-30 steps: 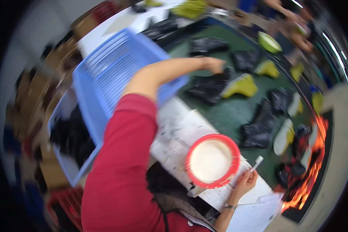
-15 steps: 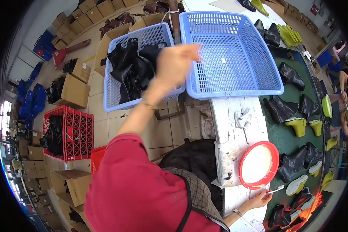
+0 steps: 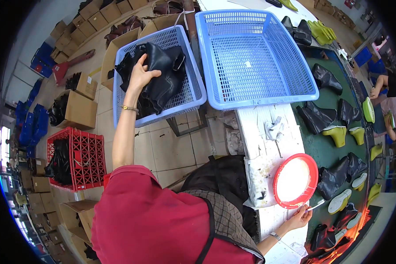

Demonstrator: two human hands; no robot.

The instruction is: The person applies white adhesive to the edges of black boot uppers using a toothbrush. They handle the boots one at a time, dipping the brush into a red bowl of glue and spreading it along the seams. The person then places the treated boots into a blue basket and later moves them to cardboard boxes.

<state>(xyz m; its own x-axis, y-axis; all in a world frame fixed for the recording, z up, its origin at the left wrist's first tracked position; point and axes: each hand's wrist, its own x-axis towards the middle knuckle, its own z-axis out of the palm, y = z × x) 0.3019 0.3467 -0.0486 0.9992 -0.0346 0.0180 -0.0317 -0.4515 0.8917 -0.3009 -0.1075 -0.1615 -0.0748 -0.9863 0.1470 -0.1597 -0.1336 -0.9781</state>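
The left hand, spread wide, is laid against a black boot upper in the left blue basket; whether it is gripped cannot be told; a white brush is gripped in the right hand beside the red bowl. One upper alone is best pinched, uncreased, with the brush held level.

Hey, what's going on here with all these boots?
A person's left hand is in a blue basket, at a pile of black boots; its grip is unclear. The right hand holds a white brush beside a red bowl of white stuff. More boots and yellow-green soles sit on the green tabletop.
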